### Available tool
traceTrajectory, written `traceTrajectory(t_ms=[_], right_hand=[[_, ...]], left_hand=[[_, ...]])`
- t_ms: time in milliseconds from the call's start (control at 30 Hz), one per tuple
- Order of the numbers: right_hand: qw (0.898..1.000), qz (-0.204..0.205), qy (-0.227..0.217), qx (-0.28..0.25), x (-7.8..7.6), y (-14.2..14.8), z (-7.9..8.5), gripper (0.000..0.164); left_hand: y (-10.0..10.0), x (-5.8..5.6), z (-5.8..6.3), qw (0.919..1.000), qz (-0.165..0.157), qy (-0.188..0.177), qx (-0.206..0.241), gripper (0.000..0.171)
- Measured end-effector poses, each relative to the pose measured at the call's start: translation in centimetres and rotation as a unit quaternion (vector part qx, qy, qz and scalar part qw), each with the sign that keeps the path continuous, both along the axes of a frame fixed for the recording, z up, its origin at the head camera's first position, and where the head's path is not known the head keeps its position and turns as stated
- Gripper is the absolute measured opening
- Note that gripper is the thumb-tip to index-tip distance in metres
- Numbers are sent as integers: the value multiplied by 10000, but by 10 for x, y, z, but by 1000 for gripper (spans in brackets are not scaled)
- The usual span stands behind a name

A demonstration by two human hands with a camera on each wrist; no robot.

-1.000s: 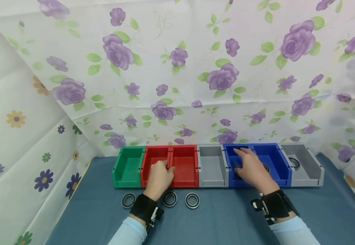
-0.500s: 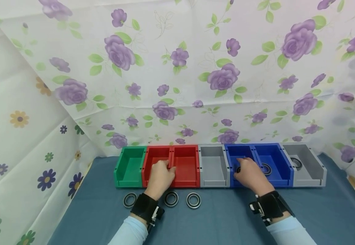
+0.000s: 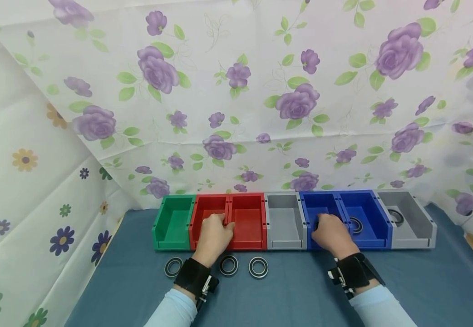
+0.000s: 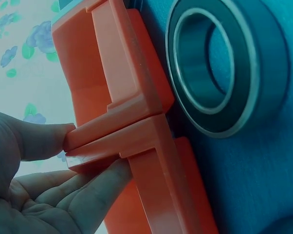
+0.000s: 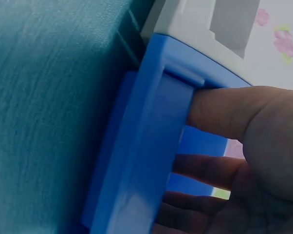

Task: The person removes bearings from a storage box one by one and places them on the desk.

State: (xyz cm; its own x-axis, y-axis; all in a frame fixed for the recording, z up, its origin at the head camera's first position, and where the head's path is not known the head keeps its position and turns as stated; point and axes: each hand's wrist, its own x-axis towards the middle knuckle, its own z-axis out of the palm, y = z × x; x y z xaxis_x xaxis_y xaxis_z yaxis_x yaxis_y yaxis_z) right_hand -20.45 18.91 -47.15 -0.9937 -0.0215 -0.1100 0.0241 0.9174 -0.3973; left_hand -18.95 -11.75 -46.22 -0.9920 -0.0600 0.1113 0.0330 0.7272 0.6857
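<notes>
My left hand [image 3: 213,236] pinches the adjoining side walls of two red bins [image 3: 246,220]; the left wrist view puts the thumb on one side and the fingers on the other. My right hand [image 3: 333,234] reaches down into the left blue bin [image 3: 320,200]. From the right wrist, thumb and fingers dip behind this bin's front wall [image 5: 151,141], and the fingertips are hidden. A dark sliver of a ball bearing [image 3: 316,224] shows beside the right thumb in the head view; whether the hand grips it cannot be seen.
Three bearings, left [image 3: 173,267], middle [image 3: 229,265] and right [image 3: 258,268], lie on the blue cloth [image 3: 285,290] before the bins. Another bearing [image 3: 357,225] sits in the right blue bin, one more [image 3: 396,217] in the right grey bin [image 3: 416,227]. A green bin [image 3: 174,220] ends the row.
My right hand has moved down and slightly left into the left blue bin, its fingers drawing in and covering most of the bearing there. The left hand keeps its hold.
</notes>
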Motion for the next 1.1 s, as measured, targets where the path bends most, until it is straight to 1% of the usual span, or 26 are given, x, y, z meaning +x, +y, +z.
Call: traceTrajectory(t_ms=[100, 233, 433, 733, 967, 1100], right_hand=[[10000, -41, 6, -19, -1, 0, -3, 15], [9999, -77, 81, 19, -2, 1, -6, 9], [9997, -124, 228, 3, -2, 0, -7, 10], [9993, -116, 346, -14, -3, -2, -8, 21], [9970, 36, 763, -152, -1, 0, -11, 16], [9949, 88, 953, -318, 3, 4, -16, 25]], left_hand=[[-1, 0, 1, 10000, -24, -23, 64, 36], [-1, 1, 2, 9998, -48, -85, 144, 36], [-1, -1, 3, 9996, -98, -123, 227, 34], [-4, -3, 1, 9994, -167, -165, 271, 30], [-4, -3, 2, 9993, -149, -160, 294, 32], [-4, -2, 1, 9992, -151, -187, 311, 31]])
